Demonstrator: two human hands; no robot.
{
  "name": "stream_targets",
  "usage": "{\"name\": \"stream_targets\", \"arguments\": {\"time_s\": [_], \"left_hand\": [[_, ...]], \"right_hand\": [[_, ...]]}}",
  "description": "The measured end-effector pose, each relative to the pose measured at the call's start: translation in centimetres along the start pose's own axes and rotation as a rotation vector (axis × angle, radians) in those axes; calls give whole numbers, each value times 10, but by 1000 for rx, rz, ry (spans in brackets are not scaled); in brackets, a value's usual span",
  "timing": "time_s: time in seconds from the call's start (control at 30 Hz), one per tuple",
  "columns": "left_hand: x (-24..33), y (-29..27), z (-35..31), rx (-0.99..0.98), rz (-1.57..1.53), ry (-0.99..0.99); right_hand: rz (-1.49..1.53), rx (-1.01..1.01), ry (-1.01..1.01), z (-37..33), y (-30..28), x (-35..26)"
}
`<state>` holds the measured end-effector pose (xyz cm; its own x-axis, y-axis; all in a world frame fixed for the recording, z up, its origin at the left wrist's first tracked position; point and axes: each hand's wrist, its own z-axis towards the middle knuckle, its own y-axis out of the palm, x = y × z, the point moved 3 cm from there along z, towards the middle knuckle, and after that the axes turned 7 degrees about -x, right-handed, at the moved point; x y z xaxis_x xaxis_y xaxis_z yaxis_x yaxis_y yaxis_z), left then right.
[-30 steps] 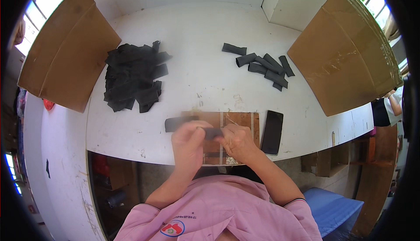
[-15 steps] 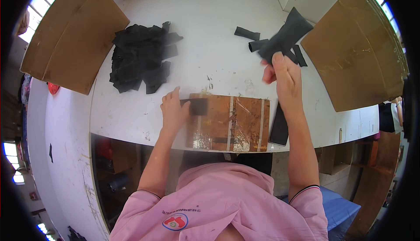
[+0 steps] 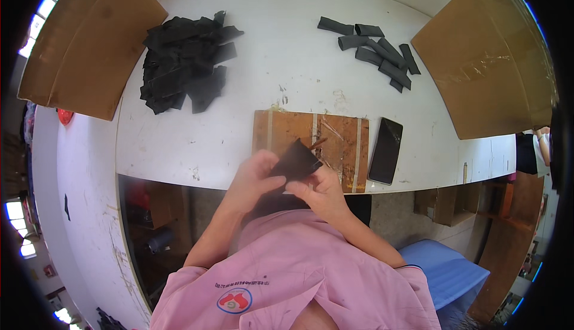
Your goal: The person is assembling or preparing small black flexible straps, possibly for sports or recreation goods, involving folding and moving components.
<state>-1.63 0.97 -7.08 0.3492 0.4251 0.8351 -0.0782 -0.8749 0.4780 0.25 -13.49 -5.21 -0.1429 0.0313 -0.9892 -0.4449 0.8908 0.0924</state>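
A black fabric piece (image 3: 297, 159) is held up over the near edge of a brown taped cardboard sheet (image 3: 275, 125). My left hand (image 3: 254, 177) grips its left side, thumb on top and fingers partly behind it. At its right lower corner, my right hand (image 3: 320, 187) pinches the cloth. To the far left lies a heaped pile of flat black fabric pieces (image 3: 185, 61). Several narrow black fabric tubes (image 3: 391, 70) lie loosely together at the far right.
Right of the cardboard sheet lies a black smartphone (image 3: 385, 150). Large cardboard boxes or flaps stand at the left (image 3: 89, 43) and right (image 3: 487, 61) of the white table (image 3: 281, 31). Below the table's right side are a blue covered object (image 3: 445, 273) and an open shelf (image 3: 454, 204).
My right hand has come down from the far right, leaving a black fabric tube among the others. My left hand has lifted the black piece off the cardboard, and both hands now hold it.
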Motion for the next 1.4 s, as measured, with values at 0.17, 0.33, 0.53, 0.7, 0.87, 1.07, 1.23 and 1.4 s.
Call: {"name": "stream_targets", "arguments": {"time_s": [0.17, 0.33, 0.53, 0.7, 0.87, 1.07, 1.23, 1.4], "left_hand": [[-8, 29, 0, 151, -47, 120], [17, 46, -6, 253, 136, 212], [16, 52, 0, 173, -17, 88], [10, 45, 0, 197, -49, 55], [6, 39, 4, 175, -48, 39], [5, 39, 7, 144, -79, 38], [5, 34, 8, 130, 52, 68], [-2, 36, 12, 164, 88, 117]], "right_hand": [[-334, 180, -116, -3, -11, -8], [-969, 305, -561, -10, -19, -25], [-1154, 269, -601, -16, -20, -24], [-1213, 248, -601, -15, -20, -21], [-1223, 245, -598, -13, -18, -21], [-1219, 211, -611, -10, -18, -18], [-801, 66, -338, -10, -16, -23], [-662, 15, -342, -6, -15, -10]]}}
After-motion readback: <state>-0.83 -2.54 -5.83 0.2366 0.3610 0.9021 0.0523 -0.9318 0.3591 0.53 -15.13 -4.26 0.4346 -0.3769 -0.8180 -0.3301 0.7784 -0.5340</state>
